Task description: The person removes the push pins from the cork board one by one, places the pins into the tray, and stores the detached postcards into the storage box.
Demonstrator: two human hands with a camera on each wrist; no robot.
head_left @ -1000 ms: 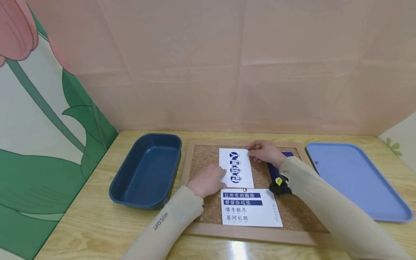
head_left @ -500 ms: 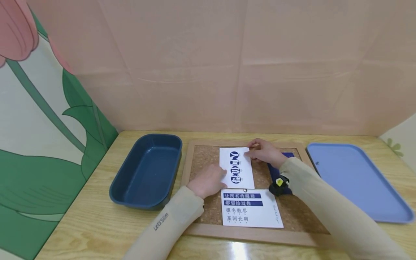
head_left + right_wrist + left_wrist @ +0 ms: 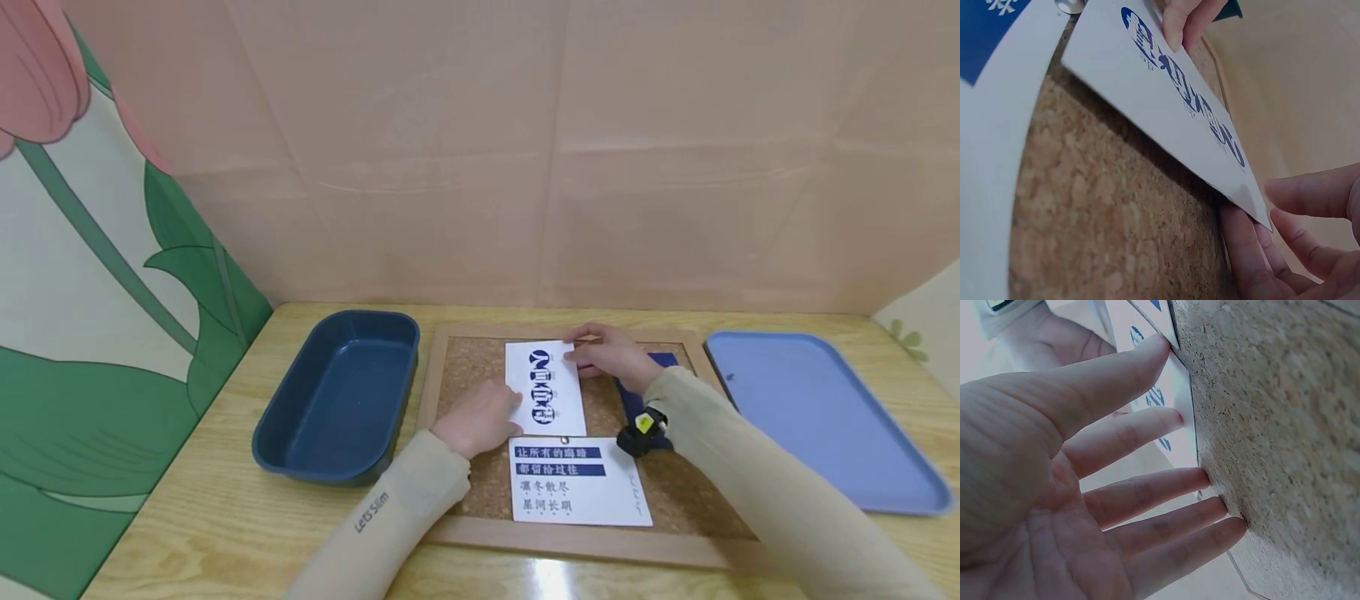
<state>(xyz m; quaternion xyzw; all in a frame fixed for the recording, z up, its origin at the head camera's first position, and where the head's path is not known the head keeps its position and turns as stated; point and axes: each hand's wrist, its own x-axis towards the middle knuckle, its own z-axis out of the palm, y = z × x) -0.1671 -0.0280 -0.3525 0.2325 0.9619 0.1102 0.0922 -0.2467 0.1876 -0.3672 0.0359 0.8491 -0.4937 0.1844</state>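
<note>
A white card with blue characters (image 3: 562, 400) lies on the framed corkboard (image 3: 468, 354). My left hand (image 3: 482, 417) rests at its left edge, and the left wrist view shows its fingers straight, with tips on the card and cork. At the far right corner my right hand (image 3: 615, 357) holds the card, some fingers (image 3: 1244, 240) under its edge in the right wrist view. There the card's edge stands raised off the cork. A second printed white card (image 3: 592, 500) lies nearer me, a small metal tack (image 3: 565, 440) at its top edge. A dark blue card (image 3: 632, 404) is partly hidden by my right wrist.
To the left of the board stands a deep dark blue bin (image 3: 345, 400). A light blue tray (image 3: 817, 417) lies to the right. The wooden table (image 3: 195, 500) ends at the back against a pinkish cloth wall (image 3: 420, 167).
My right fingers have shifted slightly at the card's far right corner, overlapping it more than a second ago. The left hand keeps its place.
</note>
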